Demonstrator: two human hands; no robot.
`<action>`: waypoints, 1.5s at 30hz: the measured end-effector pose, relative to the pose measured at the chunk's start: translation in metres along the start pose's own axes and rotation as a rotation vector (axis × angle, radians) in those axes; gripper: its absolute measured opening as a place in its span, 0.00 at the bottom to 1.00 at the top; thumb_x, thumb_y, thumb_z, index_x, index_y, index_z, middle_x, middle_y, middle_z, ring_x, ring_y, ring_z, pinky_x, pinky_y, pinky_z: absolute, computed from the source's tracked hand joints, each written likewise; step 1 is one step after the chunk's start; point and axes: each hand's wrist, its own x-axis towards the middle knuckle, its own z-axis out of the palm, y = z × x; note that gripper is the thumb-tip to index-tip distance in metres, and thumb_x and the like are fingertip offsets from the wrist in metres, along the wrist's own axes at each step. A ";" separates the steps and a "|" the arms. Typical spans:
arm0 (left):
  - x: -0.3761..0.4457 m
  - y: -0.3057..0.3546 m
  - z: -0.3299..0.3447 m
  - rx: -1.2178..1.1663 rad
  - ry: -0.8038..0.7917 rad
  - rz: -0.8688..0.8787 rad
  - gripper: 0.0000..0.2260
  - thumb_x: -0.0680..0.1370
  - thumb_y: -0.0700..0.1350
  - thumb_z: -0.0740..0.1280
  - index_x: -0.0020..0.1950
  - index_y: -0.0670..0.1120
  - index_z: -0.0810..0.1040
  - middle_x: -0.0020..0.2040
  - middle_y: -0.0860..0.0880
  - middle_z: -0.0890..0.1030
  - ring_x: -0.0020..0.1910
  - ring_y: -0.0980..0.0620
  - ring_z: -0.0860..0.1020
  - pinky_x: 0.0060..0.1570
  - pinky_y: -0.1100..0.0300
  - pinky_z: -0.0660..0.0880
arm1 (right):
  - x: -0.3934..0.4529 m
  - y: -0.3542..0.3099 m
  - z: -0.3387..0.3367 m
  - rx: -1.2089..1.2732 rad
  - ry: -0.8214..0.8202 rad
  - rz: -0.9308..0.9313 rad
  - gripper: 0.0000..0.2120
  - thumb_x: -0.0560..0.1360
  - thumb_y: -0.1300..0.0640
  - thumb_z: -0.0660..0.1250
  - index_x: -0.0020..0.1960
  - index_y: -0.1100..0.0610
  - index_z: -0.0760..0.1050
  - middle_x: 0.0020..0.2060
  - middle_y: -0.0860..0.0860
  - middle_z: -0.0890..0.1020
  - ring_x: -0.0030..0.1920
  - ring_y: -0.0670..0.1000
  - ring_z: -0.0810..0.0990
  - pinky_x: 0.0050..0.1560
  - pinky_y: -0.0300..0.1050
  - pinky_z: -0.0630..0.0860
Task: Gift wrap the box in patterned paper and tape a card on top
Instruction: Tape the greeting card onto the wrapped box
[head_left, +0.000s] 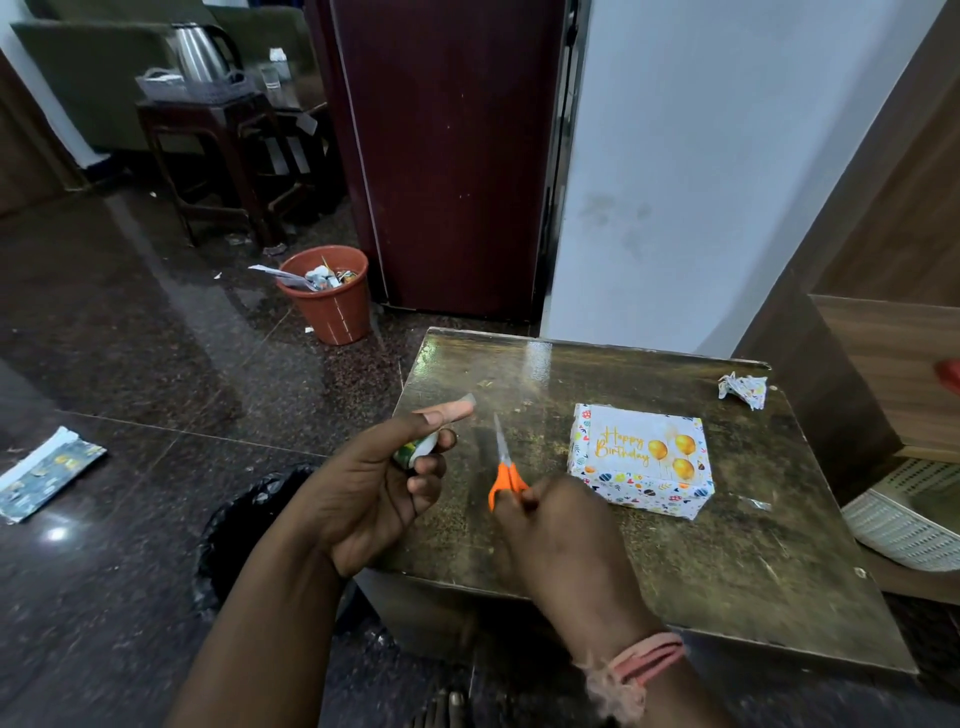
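Orange-handled scissors (505, 470) sat gripped in the right hand (563, 540), blades pointing to twelve o'clock; the left hand (374, 483) clutched a tape roll (415, 451), a strip of tape (464, 404) stuck on its forefinger. That loose strip risked curling onto itself before reaching the card (644, 451). The wrapped box (641, 483) lay on the table (571, 545) at about two o'clock from both hands, untouched.

Terracotta bin (326, 296), steel kettle (200, 52)
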 end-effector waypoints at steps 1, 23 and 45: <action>0.000 0.001 -0.001 -0.026 0.012 0.002 0.17 0.79 0.42 0.66 0.66 0.38 0.82 0.43 0.49 0.74 0.32 0.59 0.67 0.26 0.69 0.68 | 0.002 0.001 -0.001 0.104 -0.042 0.035 0.23 0.78 0.45 0.66 0.30 0.58 0.73 0.23 0.52 0.74 0.27 0.53 0.74 0.32 0.48 0.64; 0.001 0.005 -0.003 -0.207 0.066 -0.035 0.23 0.78 0.48 0.68 0.68 0.33 0.78 0.39 0.48 0.75 0.29 0.59 0.71 0.26 0.69 0.72 | -0.001 -0.004 -0.019 1.132 -0.856 0.172 0.13 0.73 0.55 0.75 0.45 0.66 0.79 0.37 0.59 0.79 0.34 0.53 0.80 0.32 0.41 0.79; -0.002 0.003 -0.003 -0.050 -0.045 -0.101 0.21 0.79 0.48 0.68 0.66 0.34 0.80 0.41 0.48 0.76 0.32 0.60 0.72 0.28 0.69 0.73 | 0.006 0.008 -0.023 1.072 -0.869 0.066 0.12 0.74 0.55 0.75 0.47 0.64 0.79 0.38 0.57 0.79 0.33 0.52 0.79 0.28 0.40 0.76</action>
